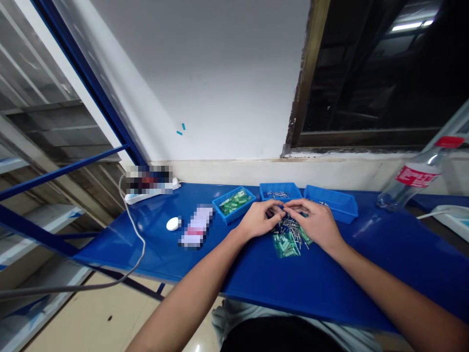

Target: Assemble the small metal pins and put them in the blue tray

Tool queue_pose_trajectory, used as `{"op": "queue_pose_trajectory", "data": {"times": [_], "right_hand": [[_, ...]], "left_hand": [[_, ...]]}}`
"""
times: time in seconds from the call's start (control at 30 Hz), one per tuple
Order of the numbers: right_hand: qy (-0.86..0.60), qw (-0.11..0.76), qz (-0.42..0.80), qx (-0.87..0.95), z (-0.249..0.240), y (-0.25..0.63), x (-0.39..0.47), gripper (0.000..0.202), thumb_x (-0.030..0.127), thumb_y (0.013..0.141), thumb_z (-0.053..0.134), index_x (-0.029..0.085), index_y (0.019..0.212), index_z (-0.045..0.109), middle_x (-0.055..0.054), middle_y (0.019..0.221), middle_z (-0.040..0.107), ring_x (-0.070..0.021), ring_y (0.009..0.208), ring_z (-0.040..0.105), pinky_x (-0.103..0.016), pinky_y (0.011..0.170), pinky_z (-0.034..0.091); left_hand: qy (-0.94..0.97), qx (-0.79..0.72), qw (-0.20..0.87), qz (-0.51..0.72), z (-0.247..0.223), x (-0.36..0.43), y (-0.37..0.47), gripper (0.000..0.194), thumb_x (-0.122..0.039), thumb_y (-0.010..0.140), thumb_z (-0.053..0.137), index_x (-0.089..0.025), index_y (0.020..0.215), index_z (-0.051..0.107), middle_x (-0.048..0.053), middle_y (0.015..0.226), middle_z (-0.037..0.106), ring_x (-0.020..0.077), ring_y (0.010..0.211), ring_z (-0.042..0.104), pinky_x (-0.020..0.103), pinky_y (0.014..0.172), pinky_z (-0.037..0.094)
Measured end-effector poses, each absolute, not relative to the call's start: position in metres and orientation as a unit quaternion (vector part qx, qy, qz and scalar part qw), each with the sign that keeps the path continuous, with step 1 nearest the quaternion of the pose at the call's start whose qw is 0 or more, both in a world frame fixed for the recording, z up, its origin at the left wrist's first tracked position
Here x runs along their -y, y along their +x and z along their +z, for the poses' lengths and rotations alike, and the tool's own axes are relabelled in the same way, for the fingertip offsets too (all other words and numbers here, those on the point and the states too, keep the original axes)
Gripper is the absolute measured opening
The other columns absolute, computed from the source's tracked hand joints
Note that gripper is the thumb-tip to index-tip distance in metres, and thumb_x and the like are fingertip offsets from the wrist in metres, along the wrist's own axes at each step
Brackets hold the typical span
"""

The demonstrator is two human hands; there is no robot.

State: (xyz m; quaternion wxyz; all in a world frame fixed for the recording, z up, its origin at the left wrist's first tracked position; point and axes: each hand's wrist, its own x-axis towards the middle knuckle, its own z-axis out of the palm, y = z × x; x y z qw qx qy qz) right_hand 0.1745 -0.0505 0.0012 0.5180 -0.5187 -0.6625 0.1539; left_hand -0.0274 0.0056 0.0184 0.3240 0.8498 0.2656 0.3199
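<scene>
My left hand [261,217] and my right hand [312,218] meet over a pile of thin metal pins [292,229] on the blue table. Fingertips and thumbs of both are drawn together; whatever they pinch is too small to make out. Green-tinted plastic packets [287,245] lie just below the pile, nearest to my right hand. Behind my hands stand three blue trays: the left one [227,220] holds green packets, the middle one [280,186] has metal pins, and the right one [348,215] shows a few small metal pieces partly behind my right hand.
A white round object [173,224] and a blurred-out phone-like item [198,226] lie left on the table [154,249]. A power strip [150,194] with a grey cable is at the back left. A bottle [414,176] with a red cap stands at the right.
</scene>
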Motion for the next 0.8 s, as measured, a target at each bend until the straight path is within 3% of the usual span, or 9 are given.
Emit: {"op": "queue_pose_trajectory", "data": {"times": [0.13,0.3,0.43,0.53,0.7,0.8], "right_hand": [[-0.509,0.532,0.225,0.638,-0.005,0.177,0.048,0.025,0.043,0.088,0.073,0.020,0.099,0.073,-0.010,0.101,0.080,-0.0282,0.091,0.078,-0.046,0.089,0.064],[-0.522,0.493,0.183,0.671,-0.005,0.176,0.047,0.020,0.037,0.088,0.068,0.021,0.099,0.071,-0.008,0.095,0.078,-0.0238,0.082,0.076,-0.042,0.081,0.064],[-0.528,0.452,0.129,0.707,0.001,0.172,0.050,0.029,0.027,0.089,0.059,0.021,0.116,0.067,-0.005,0.087,0.073,-0.0184,0.068,0.066,-0.032,0.064,0.057],[-0.511,0.437,0.103,0.733,0.006,0.170,0.053,0.037,0.024,0.092,0.053,0.021,0.127,0.065,-0.005,0.088,0.069,-0.0184,0.069,0.063,-0.032,0.065,0.055],[-0.530,0.448,0.076,0.716,0.010,0.170,0.057,0.025,0.029,0.093,0.056,0.022,0.113,0.069,-0.006,0.089,0.071,-0.0189,0.067,0.061,-0.032,0.064,0.052],[-0.541,0.437,0.068,0.715,0.008,0.172,0.056,0.015,0.030,0.091,0.060,0.024,0.101,0.070,-0.003,0.087,0.073,-0.0176,0.062,0.057,-0.032,0.062,0.050]], "left_hand": [[0.824,-0.271,0.353,0.351,0.014,-0.009,-0.026,0.031,-0.034,0.096,0.063,-0.015,0.120,0.070,0.008,0.099,0.079,0.0195,0.085,0.074,0.028,0.077,0.057],[0.811,-0.278,0.364,0.364,0.013,-0.012,-0.026,0.032,-0.036,0.094,0.067,-0.017,0.119,0.070,0.007,0.100,0.079,0.0203,0.088,0.075,0.030,0.082,0.058],[0.805,-0.284,0.374,0.363,0.015,-0.010,-0.027,0.041,-0.042,0.094,0.069,-0.018,0.127,0.066,0.007,0.100,0.080,0.0195,0.085,0.075,0.029,0.080,0.058],[0.796,-0.299,0.386,0.358,0.015,-0.007,-0.027,0.047,-0.050,0.095,0.066,-0.018,0.130,0.066,0.007,0.094,0.080,0.0203,0.082,0.076,0.029,0.077,0.058],[0.786,-0.304,0.435,0.319,0.015,-0.004,-0.027,0.058,-0.056,0.097,0.061,-0.016,0.139,0.062,0.008,0.088,0.081,0.0220,0.079,0.078,0.032,0.077,0.061],[0.797,-0.307,0.415,0.313,0.016,-0.003,-0.027,0.054,-0.056,0.096,0.061,-0.016,0.132,0.068,0.009,0.093,0.081,0.0243,0.088,0.079,0.033,0.082,0.061]]}}
